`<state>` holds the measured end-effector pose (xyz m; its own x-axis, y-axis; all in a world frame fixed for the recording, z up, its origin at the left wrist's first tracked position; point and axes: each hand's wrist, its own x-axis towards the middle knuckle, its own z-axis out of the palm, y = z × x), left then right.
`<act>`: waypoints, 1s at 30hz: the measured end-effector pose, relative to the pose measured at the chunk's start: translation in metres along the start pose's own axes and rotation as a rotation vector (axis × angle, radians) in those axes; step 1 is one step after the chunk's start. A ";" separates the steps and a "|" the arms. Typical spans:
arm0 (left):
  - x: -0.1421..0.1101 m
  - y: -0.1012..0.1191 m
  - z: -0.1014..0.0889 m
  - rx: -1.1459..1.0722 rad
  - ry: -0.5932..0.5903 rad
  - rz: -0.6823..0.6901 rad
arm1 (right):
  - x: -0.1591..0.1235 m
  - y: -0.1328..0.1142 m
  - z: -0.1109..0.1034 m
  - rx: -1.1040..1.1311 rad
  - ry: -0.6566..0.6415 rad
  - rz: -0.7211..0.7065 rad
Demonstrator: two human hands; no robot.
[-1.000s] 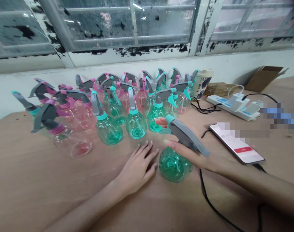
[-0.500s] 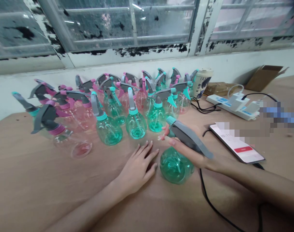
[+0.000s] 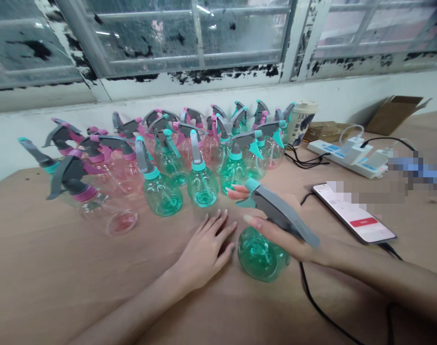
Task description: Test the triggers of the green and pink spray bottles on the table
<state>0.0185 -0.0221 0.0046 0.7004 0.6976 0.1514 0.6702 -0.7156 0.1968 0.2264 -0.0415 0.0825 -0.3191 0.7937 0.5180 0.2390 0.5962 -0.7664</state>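
My right hand grips a clear green spray bottle round its neck, beneath the grey spray head. The thumb lies along the near side, and fingertips show beyond the turquoise trigger. This bottle is tilted, its base turned partly toward me. My left hand lies flat on the table with fingers spread, just left of that bottle and holding nothing. Beyond it stand a green spray bottle with a turquoise collar and another green spray bottle. A pink spray bottle leans at the left.
Several more pink and green spray bottles crowd along the wall. To the right are a paper cup, a white power strip with chargers, a phone and an open cardboard box. A black cable runs beside my right forearm.
My right fingers drew in, pulling the trigger, then stretched out again with the trigger forward. The held bottle has shifted slightly toward me. My left hand stays put.
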 end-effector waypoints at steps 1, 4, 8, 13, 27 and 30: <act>0.000 0.000 0.000 -0.001 0.001 -0.001 | 0.000 -0.001 0.000 -0.014 -0.005 0.000; 0.001 0.000 0.000 0.004 -0.008 -0.001 | 0.001 -0.003 0.001 -0.034 0.030 -0.033; 0.002 0.001 -0.001 0.011 -0.026 0.001 | 0.001 -0.002 0.002 -0.050 0.052 -0.049; 0.002 0.000 -0.001 0.032 -0.045 0.005 | 0.003 0.000 0.002 -0.114 0.064 -0.060; 0.001 0.000 0.000 -0.013 -0.011 0.006 | 0.002 0.003 0.002 -0.046 0.016 0.037; 0.001 0.001 0.000 -0.010 -0.008 0.008 | 0.002 0.000 0.003 -0.063 0.036 0.031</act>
<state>0.0194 -0.0220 0.0052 0.7073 0.6917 0.1456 0.6624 -0.7205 0.2052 0.2233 -0.0403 0.0819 -0.2780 0.8151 0.5082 0.3060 0.5767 -0.7575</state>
